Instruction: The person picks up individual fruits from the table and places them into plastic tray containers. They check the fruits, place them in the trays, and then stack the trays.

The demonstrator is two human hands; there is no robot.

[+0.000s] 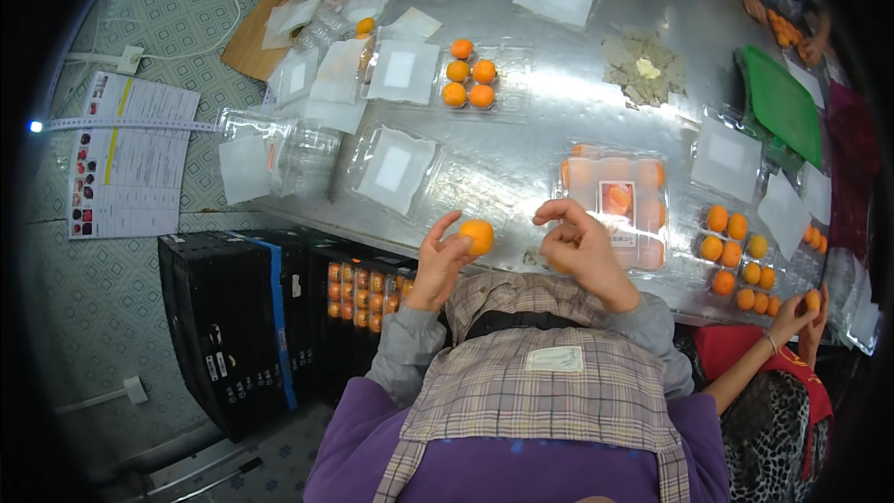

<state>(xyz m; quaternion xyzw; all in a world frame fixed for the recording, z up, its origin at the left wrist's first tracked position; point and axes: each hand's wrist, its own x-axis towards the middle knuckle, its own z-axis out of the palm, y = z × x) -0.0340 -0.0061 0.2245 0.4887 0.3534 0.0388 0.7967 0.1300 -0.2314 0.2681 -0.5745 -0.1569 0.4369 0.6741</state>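
My left hand [438, 265] holds an orange citrus fruit [477, 236] between thumb and fingers, over the table's near edge. To its right, my right hand [587, 251] is raised with curled fingers. A sliver of orange shows under that hand, but whether it grips a fruit is hidden. In front of me lies an open clear plastic clamshell [475, 185], with a white pad [396, 169] in its left half. Just beyond my right hand sits a closed clamshell [646, 161] filled with orange fruit, bearing a printed label [617, 213].
Another open clamshell [513, 77] holds several fruits. Stacked clamshells [307, 161] stand at the left table edge. Loose fruits [731, 253] lie right, near a co-worker's hands [796, 321]. A green tray [782, 105] sits farther back. Black crates [223, 321] stand below left.
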